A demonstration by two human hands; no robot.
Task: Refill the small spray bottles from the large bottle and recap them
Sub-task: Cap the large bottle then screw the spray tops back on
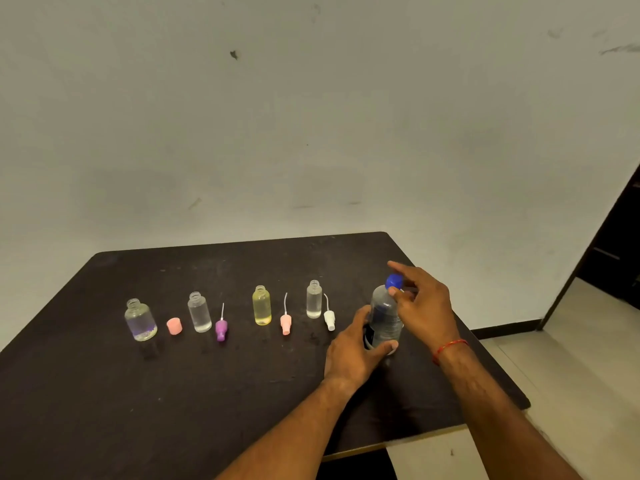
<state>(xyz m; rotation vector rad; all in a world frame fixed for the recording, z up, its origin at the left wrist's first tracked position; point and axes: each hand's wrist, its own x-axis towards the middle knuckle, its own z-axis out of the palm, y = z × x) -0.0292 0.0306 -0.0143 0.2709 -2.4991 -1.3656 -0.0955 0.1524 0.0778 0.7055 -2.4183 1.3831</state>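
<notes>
A large clear bottle (385, 317) with a blue cap (394, 281) stands on the dark table (104, 393) at the right. My left hand (353, 355) grips its lower body. My right hand (422, 303) has thumb and fingers on the blue cap. Several small uncapped bottles stand in a row to the left: a round clear one (140, 320), a clear one (200, 311), a yellow one (261, 305) and a slim clear one (313, 299). Beside them lie a pink cap (174, 326), a purple sprayer (221, 328), a pink sprayer (285, 322) and a white sprayer (329, 318).
The table's right edge (485, 348) runs close to the large bottle, with pale floor (554, 375) beyond it. A wall (311, 133) rises behind the table. A dark doorway (613, 244) opens at the far right.
</notes>
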